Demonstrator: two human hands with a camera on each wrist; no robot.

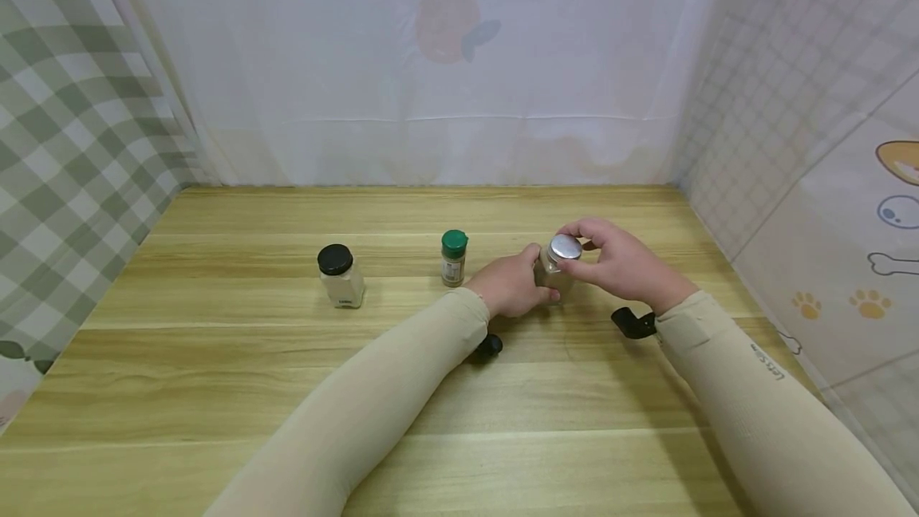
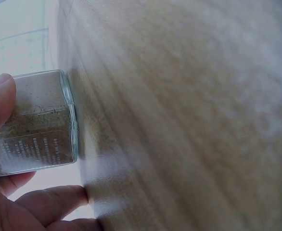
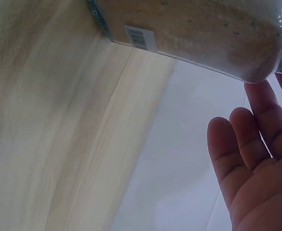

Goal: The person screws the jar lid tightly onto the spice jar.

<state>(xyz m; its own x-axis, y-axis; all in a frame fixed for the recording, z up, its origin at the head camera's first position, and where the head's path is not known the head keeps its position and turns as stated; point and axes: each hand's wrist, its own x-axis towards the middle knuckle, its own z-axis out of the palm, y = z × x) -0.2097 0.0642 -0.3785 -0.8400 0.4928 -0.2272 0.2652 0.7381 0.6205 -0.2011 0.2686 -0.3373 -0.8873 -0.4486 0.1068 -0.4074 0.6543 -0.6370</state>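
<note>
A squarish clear jar [image 1: 554, 281] of speckled brown seasoning stands on the wooden table, right of the middle, under a silver lid [image 1: 565, 247]. My left hand [image 1: 508, 284] grips the jar's body from the left, thumb on the near side. From the right, my right hand [image 1: 619, 263] pinches the rim of the lid between thumb and fingers. Printed text shows on the glass jar [image 2: 32, 125] in the left wrist view, its base at the table. In the right wrist view, the jar [image 3: 194, 38] bears a barcode, and several fingers [image 3: 225, 144] stand off the glass.
Left of my hands stands a small green-capped spice bottle [image 1: 454, 258]. Farther left is a jar with a black lid [image 1: 335, 259] and pale contents. Pale curtains border the table [image 1: 258, 389] at the back and sides. Black wrist gear [image 1: 633, 323] shows under the right wrist.
</note>
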